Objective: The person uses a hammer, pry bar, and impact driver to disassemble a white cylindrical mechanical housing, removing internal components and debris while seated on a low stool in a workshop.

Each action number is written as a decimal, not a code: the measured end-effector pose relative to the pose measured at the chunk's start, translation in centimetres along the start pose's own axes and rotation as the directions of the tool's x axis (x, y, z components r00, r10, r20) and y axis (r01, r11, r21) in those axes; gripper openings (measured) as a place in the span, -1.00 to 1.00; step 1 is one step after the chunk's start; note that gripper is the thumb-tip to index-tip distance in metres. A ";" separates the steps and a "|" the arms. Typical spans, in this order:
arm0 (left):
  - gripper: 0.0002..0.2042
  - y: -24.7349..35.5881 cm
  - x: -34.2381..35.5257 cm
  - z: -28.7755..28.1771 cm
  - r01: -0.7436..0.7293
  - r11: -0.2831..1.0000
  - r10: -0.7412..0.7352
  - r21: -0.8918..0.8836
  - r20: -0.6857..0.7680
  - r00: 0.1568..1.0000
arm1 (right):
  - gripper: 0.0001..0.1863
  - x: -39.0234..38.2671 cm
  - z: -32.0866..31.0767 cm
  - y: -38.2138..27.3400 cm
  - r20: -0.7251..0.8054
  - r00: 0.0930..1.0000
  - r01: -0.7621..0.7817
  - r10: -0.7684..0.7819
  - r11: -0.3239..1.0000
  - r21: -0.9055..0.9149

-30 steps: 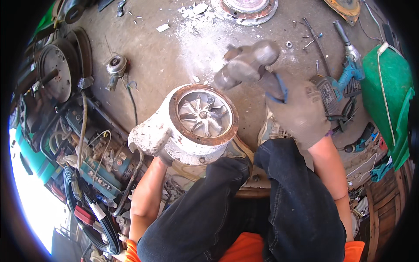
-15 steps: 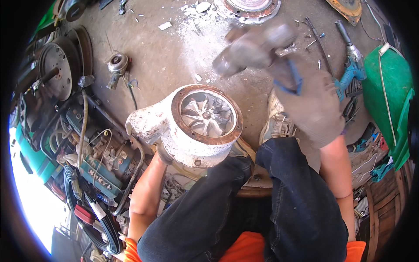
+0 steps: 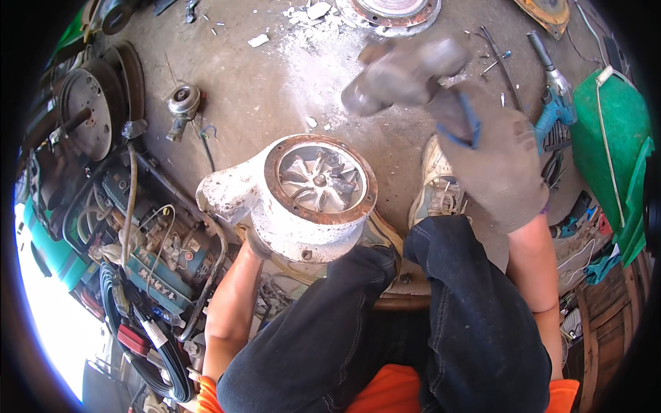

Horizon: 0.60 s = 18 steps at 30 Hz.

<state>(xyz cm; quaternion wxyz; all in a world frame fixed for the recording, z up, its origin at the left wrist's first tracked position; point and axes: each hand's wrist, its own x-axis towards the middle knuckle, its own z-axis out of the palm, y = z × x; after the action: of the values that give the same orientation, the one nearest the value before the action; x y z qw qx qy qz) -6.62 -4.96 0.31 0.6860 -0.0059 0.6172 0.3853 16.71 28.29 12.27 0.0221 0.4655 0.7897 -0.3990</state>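
A white, chipped metal housing [image 3: 241, 189] with a rusty round flange and a bladed impeller [image 3: 318, 180] sits above my knees. My left hand [image 3: 256, 246], mostly hidden, grips its lower left side from underneath. My gloved right hand [image 3: 492, 151] is closed on a dark metal tool [image 3: 406, 72] with rounded ends, smeared by motion, held up and to the right of the housing. Behind the tool, white chips and powder [image 3: 317, 34] lie on the concrete.
A round flange [image 3: 387, 15] lies at the top. Engine parts [image 3: 158, 248], hoses and metal discs [image 3: 86, 103] crowd the left. On the right are a blue power tool [image 3: 553, 117], a green plastic object [image 3: 599, 131] and loose cords. My shoe [image 3: 434, 196] is below my right hand.
Since a second ago my right hand and the dark tool have moved up and to the right. The housing shifted slightly down, then back up and leftward.
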 end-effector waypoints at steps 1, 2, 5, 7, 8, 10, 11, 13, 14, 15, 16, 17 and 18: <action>-0.51 0.0 0.2 0.1 0.003 1.000 -0.003 0.001 0.010 1.000 | -0.63 0.1 -0.9 -0.5 -0.029 0.997 -0.069 0.072 0.995 0.077; -0.50 0.0 0.5 0.2 0.002 1.000 -0.002 0.001 0.019 1.000 | -0.63 0.4 -1.7 -1.1 -0.059 0.989 -0.127 0.138 0.979 0.158; -0.50 0.2 0.2 -0.1 -0.001 1.000 0.001 0.005 0.009 1.000 | -0.63 -0.4 0.1 -0.5 0.082 0.996 -0.025 0.027 0.999 -0.022; -0.50 0.6 0.8 0.3 0.003 1.000 -0.003 0.008 0.040 0.999 | -0.62 -2.0 3.2 1.6 0.151 0.987 0.086 -0.052 0.970 -0.228; -0.50 0.5 0.9 0.3 0.001 1.000 -0.002 0.012 0.040 0.999 | -0.61 -1.8 3.7 2.0 0.190 0.980 0.096 -0.050 0.966 -0.241; -0.50 0.3 0.7 0.4 0.001 1.000 -0.002 0.009 0.036 0.999 | -0.61 -1.1 3.1 1.9 0.285 0.959 0.066 0.003 0.971 -0.230; -0.50 0.1 0.7 0.3 0.003 1.000 -0.003 0.006 0.035 0.999 | -0.61 -0.8 2.6 1.7 0.262 0.964 0.012 0.037 0.983 -0.183; -0.50 -0.1 0.8 0.2 0.000 1.000 -0.001 0.006 0.036 0.999 | -0.61 0.0 1.7 2.2 0.123 0.988 -0.090 0.095 0.995 -0.044; -0.50 0.0 0.9 0.1 0.000 1.000 0.000 0.004 0.035 0.999 | -0.61 0.4 1.3 2.2 0.029 0.992 -0.120 0.119 0.992 0.038; -0.50 -0.1 0.6 0.0 0.002 1.000 -0.002 0.002 0.031 1.000 | -0.62 0.8 1.0 2.2 -0.060 0.988 -0.134 0.143 0.983 0.127; -0.50 -0.1 0.5 0.1 0.004 1.000 -0.004 0.001 0.037 0.999 | -0.62 1.0 0.5 1.8 -0.131 0.977 -0.140 0.167 0.970 0.199; -0.49 -0.1 0.5 0.1 0.003 1.000 -0.003 0.001 0.039 0.999 | -0.62 0.8 0.7 1.8 -0.126 0.986 -0.086 0.109 0.982 0.169; -0.49 0.0 0.6 0.0 0.002 1.000 -0.002 0.001 0.040 0.999 | -0.62 0.6 0.9 1.8 -0.120 0.992 -0.030 0.048 0.989 0.142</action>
<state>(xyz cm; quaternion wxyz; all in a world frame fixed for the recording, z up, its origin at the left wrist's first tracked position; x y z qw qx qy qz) -6.65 -4.69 -0.20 0.6987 0.0015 0.6035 0.3842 17.37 28.58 10.29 -0.0517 0.5050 0.7504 -0.4232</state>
